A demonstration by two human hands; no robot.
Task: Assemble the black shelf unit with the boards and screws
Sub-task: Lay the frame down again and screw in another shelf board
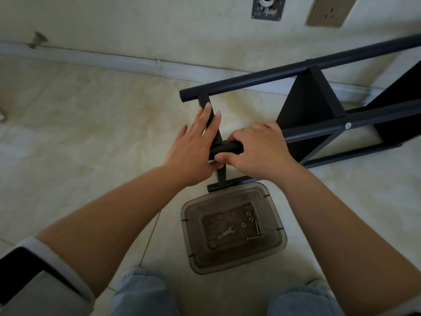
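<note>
Both hands [227, 147] on black frame [305, 71]

Two hands, left hand [193, 142] and right hand [262, 151]; one black shelf frame [319, 106] beyond them. Below them, one tray [232, 265] holds one wrench [226, 233], four nuts [243, 224], two bolts [258, 226].

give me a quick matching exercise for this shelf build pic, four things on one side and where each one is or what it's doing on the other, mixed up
Things:
1. left hand
2. right hand
3. spanner
4. wall socket

Places or states:
A. on the wall, top right
B. curled round the end of a black tube
C. fingers straight, lying along a flat black bar
D. in the clear plastic tub on the floor

Pairs: 1-C, 2-B, 3-D, 4-A
</note>
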